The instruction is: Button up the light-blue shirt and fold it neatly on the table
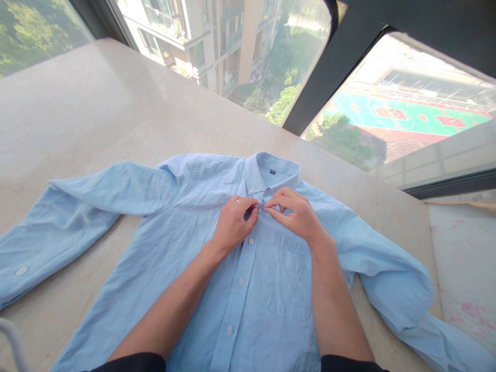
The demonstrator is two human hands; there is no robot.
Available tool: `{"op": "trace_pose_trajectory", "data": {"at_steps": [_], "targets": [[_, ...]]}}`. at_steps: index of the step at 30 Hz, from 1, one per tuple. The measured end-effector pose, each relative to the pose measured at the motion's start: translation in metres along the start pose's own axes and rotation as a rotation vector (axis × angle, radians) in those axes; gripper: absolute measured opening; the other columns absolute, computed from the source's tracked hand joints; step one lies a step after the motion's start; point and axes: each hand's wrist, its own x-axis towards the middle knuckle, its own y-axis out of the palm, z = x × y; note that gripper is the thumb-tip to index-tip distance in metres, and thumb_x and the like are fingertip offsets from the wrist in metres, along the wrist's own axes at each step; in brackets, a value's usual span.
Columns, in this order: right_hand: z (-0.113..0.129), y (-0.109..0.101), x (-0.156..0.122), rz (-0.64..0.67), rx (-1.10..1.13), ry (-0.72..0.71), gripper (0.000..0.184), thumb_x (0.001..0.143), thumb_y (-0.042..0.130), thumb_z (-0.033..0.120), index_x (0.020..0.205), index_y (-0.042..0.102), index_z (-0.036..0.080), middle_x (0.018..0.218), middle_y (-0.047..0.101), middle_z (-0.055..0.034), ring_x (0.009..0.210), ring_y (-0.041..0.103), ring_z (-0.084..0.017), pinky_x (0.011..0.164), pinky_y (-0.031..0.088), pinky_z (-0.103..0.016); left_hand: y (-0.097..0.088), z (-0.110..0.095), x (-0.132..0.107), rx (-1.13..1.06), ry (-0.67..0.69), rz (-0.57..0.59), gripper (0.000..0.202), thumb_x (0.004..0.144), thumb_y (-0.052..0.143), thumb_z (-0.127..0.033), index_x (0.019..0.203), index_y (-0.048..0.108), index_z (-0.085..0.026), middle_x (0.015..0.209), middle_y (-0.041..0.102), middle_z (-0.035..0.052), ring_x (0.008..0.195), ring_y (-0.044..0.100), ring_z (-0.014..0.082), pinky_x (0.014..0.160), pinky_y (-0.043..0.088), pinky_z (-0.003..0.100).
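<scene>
A light blue button-up shirt (186,222) lies face up with its collar (252,173) away from me and both sleeves spread out. Just below the collar, my left hand (237,219) pinches the edge of the front placket between thumb and fingers. Close against it on the right, my right hand (292,209) pinches the same fold of cloth with its fingertips. Whether a button sits between the fingers is hidden. Further down, several white buttons (242,281) run along the placket. A chest pocket (290,284) lies beside my right forearm.
The shirt rests on a pale stone-like surface (96,119) below tall windows. A dark window frame post (313,72) rises at the back. A white curved object (13,341) shows at the lower left, and flowered cloth or paper (465,274) lies at right.
</scene>
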Motion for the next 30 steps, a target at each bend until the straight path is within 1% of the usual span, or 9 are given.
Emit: {"op": "trace_pose_trajectory", "data": {"at_steps": [4,9,12,18,23,25,26,28,30], "targets": [[0.005,0.0,0.0,0.13,-0.103,0.08,0.011,0.087,0.064,0.021,0.092,0.073,0.023,0.082,0.066,-0.0008,0.067,0.057,-0.013,0.066,0.045,-0.027,0.001,0.0,0.0,0.119,0.087,-0.031,0.016,0.089,0.056,-0.017,0.093,0.071,-0.02,0.087,0.069,0.0051,0.085,0.058,0.0193,0.08,0.048,0.034],[0.014,0.013,0.006,0.178,-0.214,0.193,0.005,0.085,0.065,0.02,0.087,0.07,0.021,0.08,0.067,-0.0009,0.072,0.061,-0.015,0.068,0.043,-0.027,0.003,0.004,-0.002,0.174,0.046,-0.069,0.015,0.091,0.058,-0.022,0.09,0.073,-0.02,0.091,0.067,0.0062,0.087,0.056,0.0201,0.081,0.047,0.035],[0.021,0.017,0.009,0.186,-0.252,0.243,0.006,0.084,0.061,0.018,0.081,0.066,0.021,0.077,0.066,-0.0003,0.071,0.06,-0.015,0.066,0.04,-0.026,0.003,0.005,-0.003,0.181,0.017,-0.081,0.013,0.09,0.06,-0.022,0.089,0.073,-0.02,0.091,0.067,0.0058,0.088,0.055,0.0205,0.081,0.046,0.035],[0.028,0.022,0.011,0.159,-0.315,0.325,0.006,0.079,0.061,0.018,0.074,0.061,0.022,0.065,0.06,0.0035,0.06,0.053,-0.013,0.058,0.032,-0.025,0.002,0.004,-0.003,0.159,-0.023,-0.088,0.01,0.088,0.063,-0.021,0.088,0.073,-0.021,0.092,0.067,0.0052,0.089,0.055,0.021,0.082,0.046,0.036],[0.025,0.018,0.01,0.132,-0.252,0.359,0.013,0.083,0.062,0.025,0.071,0.061,0.022,0.059,0.059,0.0038,0.056,0.053,-0.013,0.055,0.033,-0.026,0.002,0.003,-0.002,0.175,-0.043,-0.08,0.013,0.089,0.061,-0.022,0.092,0.074,-0.022,0.094,0.067,0.0065,0.09,0.056,0.0214,0.082,0.047,0.037],[0.02,0.016,0.009,0.032,-0.209,0.333,0.011,0.086,0.06,0.028,0.078,0.064,0.022,0.067,0.064,0.0011,0.061,0.057,-0.015,0.058,0.039,-0.027,0.003,0.003,-0.002,0.194,-0.048,-0.088,0.015,0.089,0.061,-0.023,0.098,0.073,-0.022,0.102,0.066,0.0082,0.094,0.056,0.0228,0.084,0.048,0.039],[0.017,0.015,0.009,-0.045,-0.2,0.297,0.009,0.088,0.058,0.027,0.086,0.065,0.022,0.075,0.067,-0.0014,0.067,0.06,-0.017,0.063,0.043,-0.029,0.003,0.003,-0.002,0.204,-0.045,-0.093,0.017,0.089,0.061,-0.022,0.101,0.073,-0.022,0.107,0.065,0.0094,0.097,0.056,0.0238,0.085,0.048,0.04],[0.011,0.015,0.009,-0.179,-0.222,0.185,0.022,0.089,0.054,0.024,0.109,0.064,0.022,0.102,0.07,-0.0077,0.092,0.064,-0.023,0.08,0.048,-0.036,0.004,0.003,-0.002,0.229,-0.03,-0.094,0.019,0.089,0.06,-0.02,0.104,0.072,-0.023,0.119,0.062,0.0112,0.104,0.055,0.026,0.087,0.048,0.043],[0.005,0.018,0.009,-0.22,-0.285,0.081,0.039,0.09,0.051,0.019,0.128,0.057,0.023,0.128,0.062,-0.0109,0.12,0.054,-0.028,0.1,0.041,-0.045,0.004,0.002,-0.003,0.255,-0.012,-0.076,0.021,0.09,0.058,-0.019,0.105,0.072,-0.024,0.127,0.058,0.0118,0.109,0.054,0.0277,0.088,0.047,0.045]]}}
